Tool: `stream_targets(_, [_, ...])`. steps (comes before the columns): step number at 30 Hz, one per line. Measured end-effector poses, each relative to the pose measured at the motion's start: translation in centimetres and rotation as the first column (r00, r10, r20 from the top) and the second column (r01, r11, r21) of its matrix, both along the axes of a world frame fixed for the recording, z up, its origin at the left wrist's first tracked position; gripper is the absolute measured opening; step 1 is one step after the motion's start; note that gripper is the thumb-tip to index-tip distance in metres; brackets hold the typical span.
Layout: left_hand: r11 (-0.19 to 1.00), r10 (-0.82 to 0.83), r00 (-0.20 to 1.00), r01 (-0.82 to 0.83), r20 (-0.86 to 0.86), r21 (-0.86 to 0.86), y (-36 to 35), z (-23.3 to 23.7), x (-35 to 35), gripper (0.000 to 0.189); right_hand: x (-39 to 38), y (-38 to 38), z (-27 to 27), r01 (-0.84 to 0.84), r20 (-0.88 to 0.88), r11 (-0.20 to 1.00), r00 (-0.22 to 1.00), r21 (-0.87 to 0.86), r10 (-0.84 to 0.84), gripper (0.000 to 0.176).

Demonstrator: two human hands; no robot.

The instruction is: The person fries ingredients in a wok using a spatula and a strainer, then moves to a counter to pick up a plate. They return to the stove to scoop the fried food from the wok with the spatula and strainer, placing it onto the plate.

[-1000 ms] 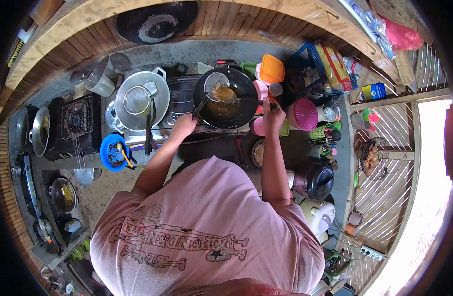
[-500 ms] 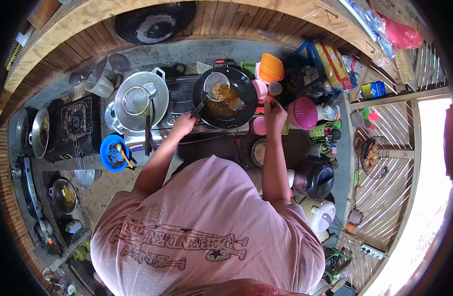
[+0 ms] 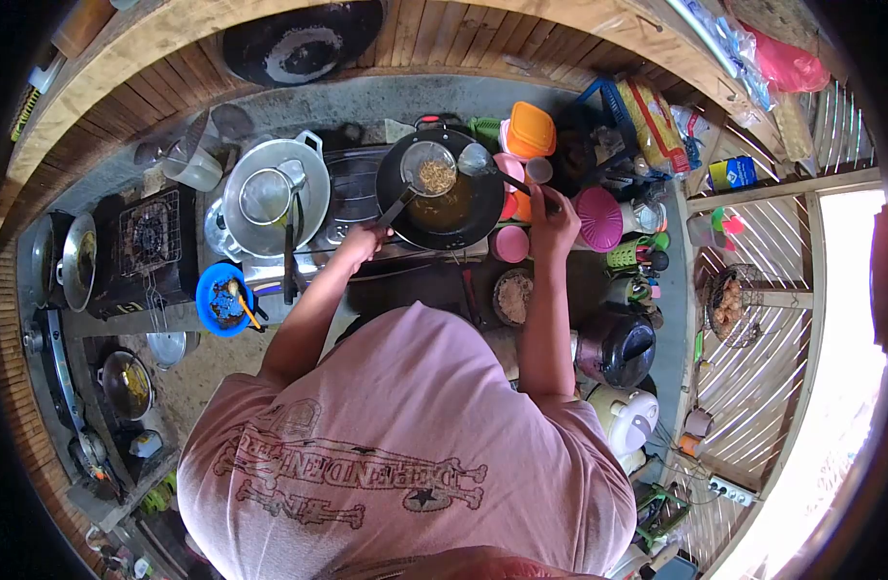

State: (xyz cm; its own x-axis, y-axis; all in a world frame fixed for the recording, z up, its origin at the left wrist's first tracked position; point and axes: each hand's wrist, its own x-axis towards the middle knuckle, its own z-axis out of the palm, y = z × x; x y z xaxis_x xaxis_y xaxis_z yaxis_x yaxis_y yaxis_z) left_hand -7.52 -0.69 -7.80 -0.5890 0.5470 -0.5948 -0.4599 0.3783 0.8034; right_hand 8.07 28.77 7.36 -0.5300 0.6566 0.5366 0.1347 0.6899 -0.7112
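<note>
While our left hand [image 3: 364,244] grips the strainer [image 3: 426,162] of browned bits [image 3: 436,177] above the wok [image 3: 486,205] near its far edge, our right hand [image 3: 555,222] clasps the ladle [image 3: 476,159], bowl over the far right edge.

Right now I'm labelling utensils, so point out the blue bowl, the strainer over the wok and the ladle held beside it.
Blue bowl [image 3: 203,300], head view, on its left rim.
Strainer [image 3: 426,153], head view, on its bare upper mesh.
Ladle [image 3: 474,159], head view, on its scoop.

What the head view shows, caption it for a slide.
Left hand holds a strainer of browned bits over a wok; right hand holds a ladle.
</note>
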Motion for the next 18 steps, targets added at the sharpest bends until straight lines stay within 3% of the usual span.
stream_targets(3, [1.0,-0.005,1.0,0.005,0.01,-0.018,-0.1,1.8,0.1,0.019,0.9,0.4,0.1,0.062,0.016,0.997,0.998,0.047,-0.063,0.019])
stream_targets(8, [0.998,0.026,0.998,-0.028,0.049,0.048,-0.6,3.6,-0.1,0.02,2.0,0.4,-0.6,0.132,0.094,0.99,0.987,-0.046,-0.128,0.021])
stream_targets(13, [0.999,0.008,0.995,-0.003,-0.099,0.049,-1.6,5.3,-0.3,0.022,2.6,-0.6,-0.3,0.134,0.148,0.991,0.98,0.029,-0.137,0.027])
stream_targets(18, [0.998,0.027,0.994,-0.02,-0.104,0.066,-2.7,4.7,-0.3,0.021,2.7,-0.4,-2.6,0.153,0.24,0.987,0.957,0.058,-0.163,0.032])
